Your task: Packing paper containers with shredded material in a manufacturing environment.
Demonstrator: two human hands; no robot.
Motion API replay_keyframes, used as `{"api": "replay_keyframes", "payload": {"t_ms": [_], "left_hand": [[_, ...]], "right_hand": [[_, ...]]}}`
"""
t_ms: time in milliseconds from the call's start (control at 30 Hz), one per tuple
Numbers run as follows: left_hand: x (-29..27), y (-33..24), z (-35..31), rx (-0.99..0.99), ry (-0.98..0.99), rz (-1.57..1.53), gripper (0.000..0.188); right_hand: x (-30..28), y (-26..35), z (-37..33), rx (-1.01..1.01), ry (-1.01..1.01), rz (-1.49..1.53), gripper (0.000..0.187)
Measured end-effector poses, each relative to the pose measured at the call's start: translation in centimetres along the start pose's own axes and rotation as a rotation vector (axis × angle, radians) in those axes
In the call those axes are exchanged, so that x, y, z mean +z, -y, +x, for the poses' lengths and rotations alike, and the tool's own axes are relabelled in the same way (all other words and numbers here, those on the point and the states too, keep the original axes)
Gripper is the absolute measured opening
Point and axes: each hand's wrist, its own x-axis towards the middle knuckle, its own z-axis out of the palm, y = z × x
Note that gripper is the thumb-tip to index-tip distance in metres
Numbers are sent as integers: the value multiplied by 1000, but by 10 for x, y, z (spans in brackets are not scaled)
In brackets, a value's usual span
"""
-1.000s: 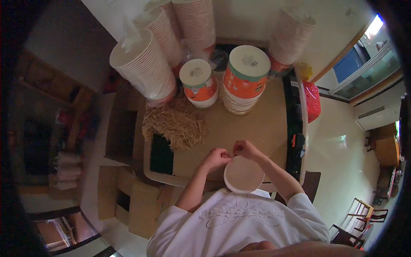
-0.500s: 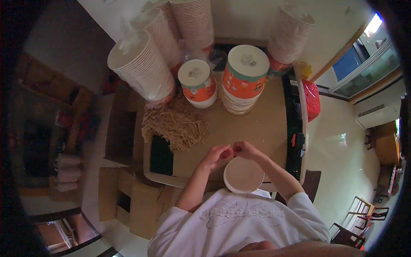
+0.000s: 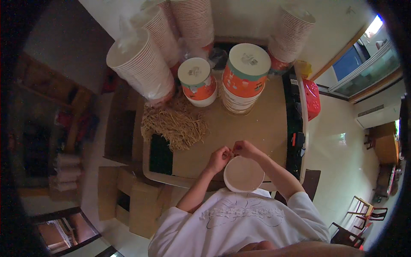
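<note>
A white paper bucket (image 3: 244, 174) stands at the table's near edge against my shirt, its open mouth facing up. At its far rim my left hand (image 3: 220, 158) is closed, fingertips pinched together. My right hand (image 3: 247, 149) meets it there, also pinched, just over the rim. Whatever is between the fingertips is too small to make out. Beyond my left hand lies a loose heap of tan paper cords (image 3: 175, 124). Farther back stand an upside-down orange and white bucket (image 3: 199, 89) and a taller upside-down stack of such buckets (image 3: 243, 83).
Wrapped stacks of white buckets (image 3: 139, 64) line the back left, with another stack (image 3: 291, 32) at the back right. A black and orange tool (image 3: 298, 139) lies on the right edge. Cardboard boxes (image 3: 143, 205) sit left of the table (image 3: 252, 128). A red basket (image 3: 311, 99) is at right.
My left hand has turned and its fingers have curled in more tightly beside the rim. My right hand has shifted very slightly. The bucket stays in place.
</note>
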Motion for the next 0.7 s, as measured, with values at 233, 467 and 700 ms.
{"api": "replay_keyframes", "payload": {"t_ms": [233, 467, 700], "left_hand": [[-1, -6, 7, 214, -118, 65, 7], [5, 1, 21, -252, -174, -862, 18], [12, 37, 15, -412, -282, -586, 16]], "right_hand": [[-1, 5, -1, -97, -19, 35, 7], [1, 4, 0, -131, -54, 217, 3], [3, 0, 2, -47, -2, 382, 5]]}}
